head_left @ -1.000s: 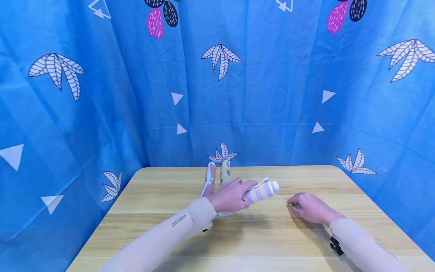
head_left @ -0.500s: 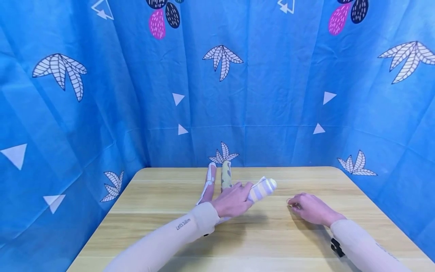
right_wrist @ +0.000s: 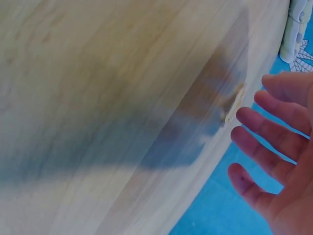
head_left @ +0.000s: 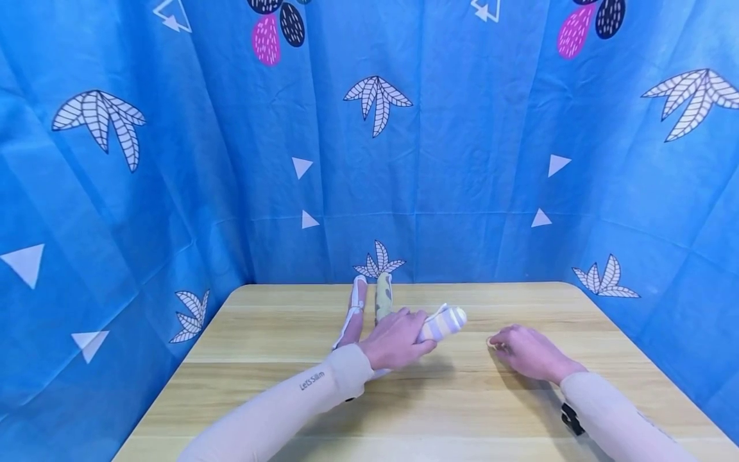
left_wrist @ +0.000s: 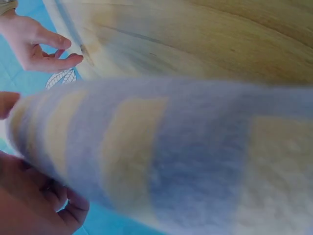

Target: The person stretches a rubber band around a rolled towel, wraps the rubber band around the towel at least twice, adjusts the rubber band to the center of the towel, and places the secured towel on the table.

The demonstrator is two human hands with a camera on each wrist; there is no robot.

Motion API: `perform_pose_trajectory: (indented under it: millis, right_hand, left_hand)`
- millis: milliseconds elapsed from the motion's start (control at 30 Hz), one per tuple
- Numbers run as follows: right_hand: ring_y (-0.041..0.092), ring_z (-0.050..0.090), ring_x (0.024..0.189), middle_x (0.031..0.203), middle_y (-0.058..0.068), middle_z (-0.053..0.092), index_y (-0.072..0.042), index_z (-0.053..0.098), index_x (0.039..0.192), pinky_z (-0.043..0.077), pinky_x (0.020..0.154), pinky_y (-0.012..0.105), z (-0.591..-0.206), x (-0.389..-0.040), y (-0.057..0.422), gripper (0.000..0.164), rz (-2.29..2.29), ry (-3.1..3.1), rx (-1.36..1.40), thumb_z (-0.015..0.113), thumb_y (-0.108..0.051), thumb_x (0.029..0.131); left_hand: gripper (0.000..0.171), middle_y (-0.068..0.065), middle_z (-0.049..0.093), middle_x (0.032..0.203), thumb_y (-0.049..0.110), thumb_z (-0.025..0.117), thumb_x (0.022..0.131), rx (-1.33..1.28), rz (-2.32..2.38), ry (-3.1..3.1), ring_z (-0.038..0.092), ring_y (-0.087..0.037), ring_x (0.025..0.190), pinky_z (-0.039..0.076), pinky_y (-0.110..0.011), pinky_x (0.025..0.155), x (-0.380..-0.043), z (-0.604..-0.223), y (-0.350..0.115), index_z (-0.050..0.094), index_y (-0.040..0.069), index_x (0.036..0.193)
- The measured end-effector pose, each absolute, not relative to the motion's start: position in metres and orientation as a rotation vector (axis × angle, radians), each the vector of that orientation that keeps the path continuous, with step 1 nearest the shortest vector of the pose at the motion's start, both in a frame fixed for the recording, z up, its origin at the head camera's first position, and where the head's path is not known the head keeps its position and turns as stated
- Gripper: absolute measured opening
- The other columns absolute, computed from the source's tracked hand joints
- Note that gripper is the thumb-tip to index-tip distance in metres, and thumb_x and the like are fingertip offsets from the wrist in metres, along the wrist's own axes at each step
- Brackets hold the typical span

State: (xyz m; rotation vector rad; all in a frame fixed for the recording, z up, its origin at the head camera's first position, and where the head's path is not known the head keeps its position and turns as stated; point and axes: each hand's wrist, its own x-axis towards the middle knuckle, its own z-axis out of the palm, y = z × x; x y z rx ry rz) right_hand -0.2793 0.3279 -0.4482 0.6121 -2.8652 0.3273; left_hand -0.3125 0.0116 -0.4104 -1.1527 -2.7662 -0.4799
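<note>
My left hand [head_left: 398, 340] grips a fuzzy lilac-and-cream striped sock [head_left: 442, 323]. Its rounded end points right, and another part shows below the wrist. In the left wrist view the striped sock [left_wrist: 132, 152] fills much of the picture, with curled fingers [left_wrist: 68, 208] at its lower left. My right hand [head_left: 530, 353] hovers low over the table, fingers loosely bent and apart in the right wrist view. Just past its fingertips lies a small thin yellowish loop [right_wrist: 234, 105]; whether they touch is unclear.
Two more long sock-like pieces lie behind my left hand: a pink one with white edging [head_left: 356, 314] and a yellow-green patterned one [head_left: 383, 298]. A wooden table [head_left: 277, 385] carries everything. A blue patterned curtain [head_left: 450, 167] hangs around its back and sides.
The free end of the striped sock has drawn slightly left, and my left hand has shifted and re-settled on it. My right hand has stayed almost still beside the loop.
</note>
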Motion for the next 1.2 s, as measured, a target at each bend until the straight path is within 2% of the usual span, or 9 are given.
perform_pose_trajectory:
  millis: [100, 167, 267, 367, 600, 733, 933, 1100, 1200]
  right_hand:
    - [0.032, 0.072, 0.096, 0.103, 0.010, 0.076, -0.007, 0.077, 0.105, 0.057, 0.085, 0.049, -0.447, -0.282, 0.327, 0.021, 0.311, -2.849, 0.593, 0.077, -0.010, 0.084]
    - [0.030, 0.072, 0.093, 0.100, 0.008, 0.077, -0.009, 0.078, 0.100, 0.057, 0.084, 0.049, -0.446, -0.284, 0.326, 0.016, 0.297, -2.852, 0.573, 0.077, -0.010, 0.084]
    - [0.023, 0.071, 0.086, 0.093, 0.002, 0.077, -0.016, 0.079, 0.088, 0.058, 0.081, 0.047, -0.446, -0.289, 0.323, 0.008, 0.261, -2.871, 0.545, 0.076, -0.010, 0.083]
    - [0.014, 0.063, 0.073, 0.083, -0.005, 0.073, -0.022, 0.074, 0.073, 0.056, 0.073, 0.044, -0.445, -0.294, 0.319, 0.016, 0.229, -2.904, 0.519, 0.074, -0.009, 0.082]
    - [0.010, 0.037, 0.054, 0.057, -0.007, 0.044, -0.020, 0.047, 0.055, 0.033, 0.051, 0.030, -0.447, -0.301, 0.313, 0.034, 0.173, -2.963, 0.445, 0.064, -0.002, 0.078]
    - [0.010, 0.038, 0.055, 0.058, -0.008, 0.042, -0.021, 0.047, 0.058, 0.032, 0.051, 0.029, -0.449, -0.301, 0.313, 0.033, 0.217, -2.962, 0.457, 0.064, -0.003, 0.081]
    - [0.009, 0.048, 0.062, 0.069, -0.007, 0.055, -0.015, 0.060, 0.081, 0.041, 0.058, 0.026, -0.451, -0.302, 0.318, 0.013, 0.589, -2.985, 0.507, 0.064, -0.011, 0.092]
    - [0.006, 0.044, 0.045, 0.061, 0.001, 0.055, -0.002, 0.058, 0.094, 0.038, 0.042, 0.021, -0.452, -0.304, 0.324, 0.009, 0.983, -3.005, 0.535, 0.053, -0.007, 0.099]
    - [0.007, 0.044, 0.040, 0.056, 0.001, 0.053, -0.001, 0.062, 0.093, 0.040, 0.039, 0.023, -0.450, -0.302, 0.326, 0.015, 1.060, -3.034, 0.532, 0.060, -0.015, 0.099]
  left_hand:
    - [0.037, 0.007, 0.062, 0.106, 0.047, 0.060, 0.094, -1.158, -0.466, -2.734, 0.054, -0.011, 0.094, 0.048, -0.027, 0.077, -0.313, -0.408, 0.011, 0.059, 0.020, 0.120]
    - [0.041, 0.006, 0.064, 0.117, 0.045, 0.061, 0.094, -1.169, -0.457, -2.729, 0.056, -0.011, 0.101, 0.050, -0.030, 0.083, -0.312, -0.407, 0.012, 0.059, 0.021, 0.127]
    - [0.048, 0.005, 0.063, 0.129, 0.044, 0.061, 0.094, -1.192, -0.472, -2.736, 0.057, -0.012, 0.106, 0.051, -0.031, 0.085, -0.311, -0.407, 0.011, 0.055, 0.024, 0.138]
    - [0.055, 0.006, 0.062, 0.134, 0.043, 0.061, 0.095, -1.224, -0.476, -2.724, 0.058, -0.012, 0.106, 0.051, -0.030, 0.083, -0.310, -0.408, 0.011, 0.048, 0.028, 0.146]
    - [0.062, 0.005, 0.060, 0.139, 0.040, 0.064, 0.094, -1.264, -0.465, -2.688, 0.060, -0.013, 0.108, 0.049, -0.028, 0.077, -0.309, -0.408, 0.011, 0.041, 0.036, 0.151]
    - [0.062, 0.005, 0.059, 0.140, 0.039, 0.065, 0.093, -1.277, -0.456, -2.683, 0.060, -0.013, 0.109, 0.048, -0.027, 0.076, -0.308, -0.409, 0.012, 0.041, 0.038, 0.151]
    - [0.064, 0.003, 0.060, 0.140, 0.039, 0.066, 0.093, -1.280, -0.433, -2.687, 0.060, -0.014, 0.110, 0.048, -0.027, 0.075, -0.306, -0.410, 0.011, 0.041, 0.037, 0.151]
    - [0.064, 0.003, 0.060, 0.139, 0.040, 0.065, 0.093, -1.269, -0.412, -2.691, 0.060, -0.014, 0.110, 0.048, -0.028, 0.074, -0.307, -0.410, 0.011, 0.040, 0.037, 0.152]
    - [0.064, 0.003, 0.060, 0.139, 0.040, 0.066, 0.093, -1.268, -0.413, -2.693, 0.060, -0.014, 0.110, 0.049, -0.029, 0.074, -0.307, -0.410, 0.011, 0.041, 0.036, 0.151]
